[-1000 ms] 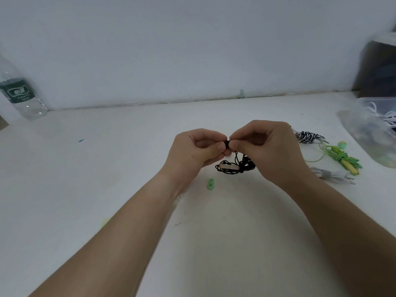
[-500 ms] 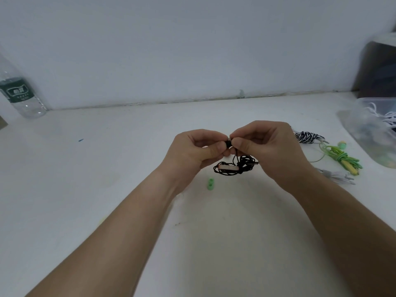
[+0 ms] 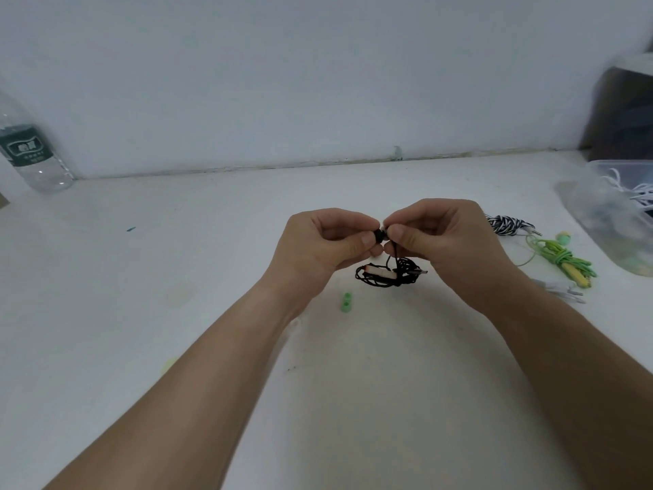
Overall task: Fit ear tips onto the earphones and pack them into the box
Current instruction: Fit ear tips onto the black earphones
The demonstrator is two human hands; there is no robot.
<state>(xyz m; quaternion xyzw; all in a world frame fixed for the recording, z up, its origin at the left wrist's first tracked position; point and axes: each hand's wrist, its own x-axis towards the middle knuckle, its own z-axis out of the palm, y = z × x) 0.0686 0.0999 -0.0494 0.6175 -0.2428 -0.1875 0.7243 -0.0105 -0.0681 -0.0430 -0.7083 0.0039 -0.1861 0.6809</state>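
Note:
My left hand (image 3: 318,245) and my right hand (image 3: 448,242) meet above the middle of the white table. Between their thumbs and forefingers they pinch a small black ear tip (image 3: 380,236) and the earbud of the black earphones. The bundled black earphone cable (image 3: 388,272) with its pale remote hangs just below the fingers. A pair of green ear tips (image 3: 346,301) lies on the table below my left hand. The clear plastic box (image 3: 600,206) stands at the right edge with white cables inside.
Right of my hands lie black-and-white striped earphones (image 3: 505,224), green-yellow earphones (image 3: 562,258) and grey earphones (image 3: 562,290). A water bottle (image 3: 28,153) stands at the far left by the wall. A dark object (image 3: 625,107) sits at the back right.
Both hands stay pinched together at the earbud with only slight shifts. The hanging black cable bundle has swung a little.

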